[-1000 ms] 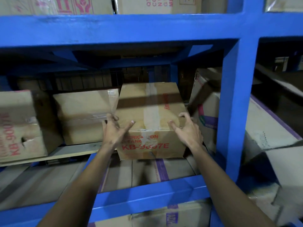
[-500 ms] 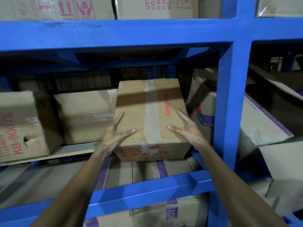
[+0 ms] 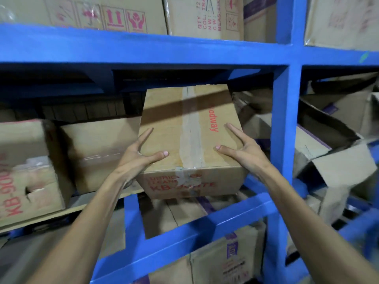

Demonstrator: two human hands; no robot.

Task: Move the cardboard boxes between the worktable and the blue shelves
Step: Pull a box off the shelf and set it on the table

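Note:
A taped cardboard box [image 3: 190, 128] with red print sits in the middle bay of the blue shelves [image 3: 143, 48], its near end sticking out over the front beam. My left hand [image 3: 137, 158] holds its near left corner, thumb lying on the top, fingers along the left side. My right hand [image 3: 244, 150] holds the near right corner the same way, thumb on top and fingers running along the right edge. The far end of the box is in shadow under the upper shelf.
A plain box [image 3: 98, 152] stands close on the left, then a torn box [image 3: 26, 167] marked KB. A blue upright [image 3: 285, 124] rises just right of my right hand, with crushed boxes [image 3: 336, 152] beyond it. More boxes fill the shelves above [image 3: 102, 13] and below [image 3: 225, 261].
My hands slid from the box's near top edge to its two near corners. The box has come forward and up, toward me, with its near end now past the boxes beside it.

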